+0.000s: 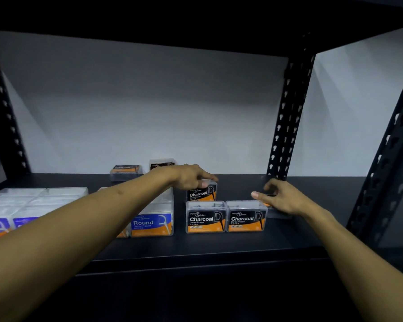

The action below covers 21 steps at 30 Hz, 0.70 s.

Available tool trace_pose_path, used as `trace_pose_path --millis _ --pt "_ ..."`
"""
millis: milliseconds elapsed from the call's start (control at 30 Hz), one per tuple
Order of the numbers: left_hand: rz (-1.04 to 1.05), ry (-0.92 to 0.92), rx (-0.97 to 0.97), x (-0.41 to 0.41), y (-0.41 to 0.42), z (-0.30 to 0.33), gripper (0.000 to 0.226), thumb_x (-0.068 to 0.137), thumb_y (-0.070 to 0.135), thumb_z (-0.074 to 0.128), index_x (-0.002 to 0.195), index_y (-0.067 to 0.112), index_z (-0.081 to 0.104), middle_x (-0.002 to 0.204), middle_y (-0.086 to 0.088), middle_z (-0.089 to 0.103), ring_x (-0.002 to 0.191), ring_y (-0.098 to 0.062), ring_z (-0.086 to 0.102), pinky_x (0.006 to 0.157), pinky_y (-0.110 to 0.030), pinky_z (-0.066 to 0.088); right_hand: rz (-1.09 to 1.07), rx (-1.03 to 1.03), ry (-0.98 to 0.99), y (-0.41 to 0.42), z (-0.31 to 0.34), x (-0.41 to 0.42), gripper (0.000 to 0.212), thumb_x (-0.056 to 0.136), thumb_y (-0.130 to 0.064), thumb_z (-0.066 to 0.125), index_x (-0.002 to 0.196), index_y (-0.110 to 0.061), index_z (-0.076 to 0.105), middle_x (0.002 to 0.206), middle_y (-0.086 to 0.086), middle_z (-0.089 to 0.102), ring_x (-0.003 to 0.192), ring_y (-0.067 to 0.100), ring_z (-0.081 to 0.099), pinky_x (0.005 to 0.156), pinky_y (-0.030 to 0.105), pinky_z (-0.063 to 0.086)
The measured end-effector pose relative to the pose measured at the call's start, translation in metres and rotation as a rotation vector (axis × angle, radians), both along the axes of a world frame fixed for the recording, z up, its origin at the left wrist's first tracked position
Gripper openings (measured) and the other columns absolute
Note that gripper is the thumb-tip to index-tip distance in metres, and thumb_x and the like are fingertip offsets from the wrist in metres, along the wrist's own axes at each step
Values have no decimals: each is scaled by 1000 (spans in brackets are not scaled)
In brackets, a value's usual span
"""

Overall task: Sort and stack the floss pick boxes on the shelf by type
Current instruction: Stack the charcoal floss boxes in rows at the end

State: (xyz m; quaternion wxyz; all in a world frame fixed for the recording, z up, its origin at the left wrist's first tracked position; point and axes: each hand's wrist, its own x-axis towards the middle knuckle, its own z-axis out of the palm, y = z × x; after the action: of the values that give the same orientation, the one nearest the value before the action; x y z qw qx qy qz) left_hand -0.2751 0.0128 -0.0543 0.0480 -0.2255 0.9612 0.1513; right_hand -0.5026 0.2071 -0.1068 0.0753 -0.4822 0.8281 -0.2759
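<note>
Two Charcoal floss pick boxes (206, 217) (246, 217) stand side by side near the front of the dark shelf (219, 247). Behind the left one stands a third Charcoal box (201, 193), and my left hand (191, 177) grips it from above. My right hand (280, 198) curls its thumb and fingers round another Charcoal box (268, 204) behind the right front one; only a dark and orange sliver of it shows. A blue Round box (151, 223) stands left of the Charcoal boxes. Two more Charcoal boxes (125, 171) (162, 164) sit at the back by the wall.
Several clear boxes with blue labels (33, 201) are grouped at the shelf's left end. Black perforated uprights (286, 112) (386, 159) stand on the right and another (5, 112) on the left. An upper shelf board (196, 24) hangs overhead. Bare shelf lies right of the Charcoal boxes.
</note>
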Motion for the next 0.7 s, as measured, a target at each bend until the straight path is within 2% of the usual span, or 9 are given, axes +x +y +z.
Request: trace_pose_path --millis 67,133,200,233,300,333,400,533,700 --pt "-1 -23 -30 -1 4 0 46 107 25 40 151 35 38 157 -2 40 145 -27 35 120 -46 25 46 6 11 6 -4 -1 78 61 -98 40 96 -34 70 102 -11 68 112 20 59 100 40 46" --pt "4 -51 -61 -1 7 1 47 107 26 39 153 35 34 158 -2 37 146 -28 33 120 -47 24 97 53 -87 15 -2 1 68 72 -91 39 97 -37 71 104 -15 68 114 15 57 103 36 41" --pt "19 -70 -79 -2 10 3 49 107 28 39 154 34 30 159 -3 37 147 -29 32 120 -47 24 125 99 -126 23 1 1 66 74 -80 52 114 -30 67 117 -11 65 111 10 58 97 29 42" --pt "32 -77 -88 -1 11 5 50 107 29 39 155 34 28 159 -4 36 147 -30 32 120 -47 24 127 99 -95 24 3 1 73 67 -81 54 113 -25 66 114 -8 66 103 9 60 91 28 45" --pt "70 -80 -104 -1 11 7 52 106 33 41 156 28 27 158 -5 37 145 -29 34 118 -46 27 105 47 -6 25 3 2 84 51 -89 56 99 -20 61 96 -3 67 82 9 60 72 27 48" --pt "88 -79 -105 -1 11 7 52 105 35 42 155 24 30 157 -5 40 143 -29 37 117 -44 30 92 28 22 25 3 3 84 49 -89 59 95 -18 57 89 -2 65 75 11 59 66 27 46" --pt "110 -74 -94 0 12 7 50 105 36 44 151 18 40 151 -6 49 136 -27 46 114 -42 35 70 13 89 24 4 5 74 57 -77 71 95 -17 52 87 -3 64 75 14 61 63 29 47" --pt "122 -31 -16 5 15 8 44 103 39 46 139 17 57 138 -3 61 124 -24 56 110 -40 41 51 -21 116 21 6 0 57 66 -51 86 102 -22 54 98 -3 65 88 17 62 73 33 49" --pt "125 -22 47 13 16 9 44 100 40 52 140 21 57 138 -2 62 124 -22 57 111 -41 42 77 -127 40 17 6 -5 27 86 -29 75 108 -17 63 105 4 68 95 22 64 85 38 51"
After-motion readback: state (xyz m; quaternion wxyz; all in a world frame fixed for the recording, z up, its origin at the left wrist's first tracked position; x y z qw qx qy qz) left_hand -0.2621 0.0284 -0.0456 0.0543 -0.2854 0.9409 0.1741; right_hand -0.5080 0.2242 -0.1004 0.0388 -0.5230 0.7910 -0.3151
